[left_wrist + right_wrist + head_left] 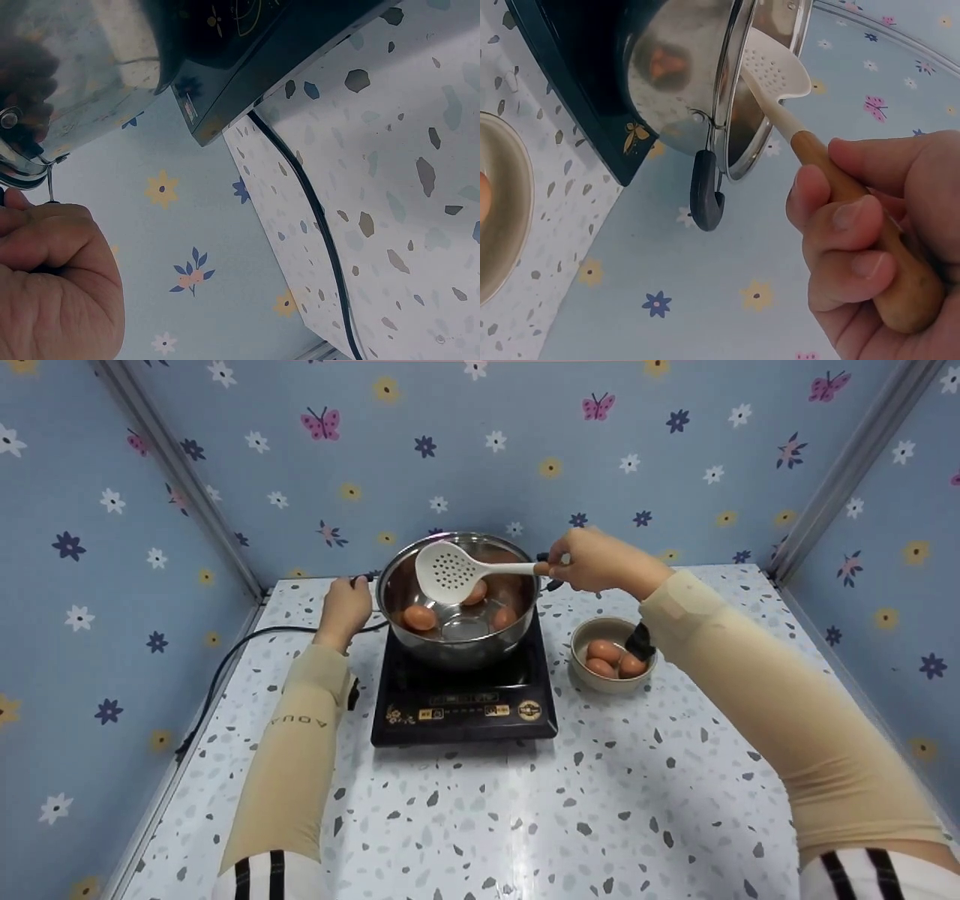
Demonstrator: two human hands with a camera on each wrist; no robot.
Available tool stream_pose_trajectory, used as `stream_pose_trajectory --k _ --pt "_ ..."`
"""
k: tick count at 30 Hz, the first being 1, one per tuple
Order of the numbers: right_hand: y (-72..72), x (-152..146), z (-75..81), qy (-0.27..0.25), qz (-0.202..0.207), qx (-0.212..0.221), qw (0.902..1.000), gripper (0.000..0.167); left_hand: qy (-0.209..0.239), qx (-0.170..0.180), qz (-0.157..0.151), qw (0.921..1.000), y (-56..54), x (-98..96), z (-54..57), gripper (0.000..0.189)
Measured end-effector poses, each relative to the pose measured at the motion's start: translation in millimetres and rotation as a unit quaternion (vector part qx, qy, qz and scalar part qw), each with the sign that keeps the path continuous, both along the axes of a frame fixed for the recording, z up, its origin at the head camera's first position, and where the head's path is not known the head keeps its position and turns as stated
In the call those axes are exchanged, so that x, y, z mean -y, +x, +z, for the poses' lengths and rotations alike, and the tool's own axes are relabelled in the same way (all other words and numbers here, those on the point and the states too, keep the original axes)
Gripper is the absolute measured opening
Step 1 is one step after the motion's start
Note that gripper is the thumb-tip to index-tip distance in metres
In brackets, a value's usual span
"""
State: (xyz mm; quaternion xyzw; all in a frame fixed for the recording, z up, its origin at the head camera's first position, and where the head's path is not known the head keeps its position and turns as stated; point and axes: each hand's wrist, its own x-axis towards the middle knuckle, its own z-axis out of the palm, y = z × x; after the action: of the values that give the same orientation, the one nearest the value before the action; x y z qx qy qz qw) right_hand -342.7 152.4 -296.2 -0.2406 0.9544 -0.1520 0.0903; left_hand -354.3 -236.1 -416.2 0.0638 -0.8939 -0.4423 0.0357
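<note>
My right hand (592, 561) grips the wooden handle of a white slotted spoon (451, 573); its curled fingers show around the handle (870, 217) in the right wrist view. The spoon's perforated head hangs over the steel pot (457, 649), partly covering one of the brown eggs inside. Another egg (420, 618) lies at the pot's left and one more egg (504, 618) at its right. My left hand (348, 606) holds the pot's left handle, with fingers curled at it in the left wrist view. The pot's dark right handle (707, 191) is below the spoon.
Under the pot is a black induction cooker (463, 720), with a black cord (232, 649) running off to the left. A beige bowl (611, 684) holding three brown eggs stands right of the cooker, beneath my right forearm. Patterned panels (480, 457) enclose the speckled table (465, 817) behind and at both sides.
</note>
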Motion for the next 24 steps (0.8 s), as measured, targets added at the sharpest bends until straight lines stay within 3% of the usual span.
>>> stream_pose_trajectory --k 10,20,24 --pt "-3.8 19 -11.4 0.008 0.006 -0.048 0.9988 0.032 -0.001 0.012 0.004 0.9999 -0.1 0.8 1.7 0.055" --pt "-7.8 35 -18.4 0.052 -0.039 -0.040 0.9971 0.047 0.009 0.014 0.001 0.9999 -0.5 1.5 -0.2 0.057" --pt "-8.5 40 -19.5 0.066 -0.036 -0.037 0.9965 0.049 0.005 0.014 0.003 0.9999 -0.6 1.5 1.0 0.058"
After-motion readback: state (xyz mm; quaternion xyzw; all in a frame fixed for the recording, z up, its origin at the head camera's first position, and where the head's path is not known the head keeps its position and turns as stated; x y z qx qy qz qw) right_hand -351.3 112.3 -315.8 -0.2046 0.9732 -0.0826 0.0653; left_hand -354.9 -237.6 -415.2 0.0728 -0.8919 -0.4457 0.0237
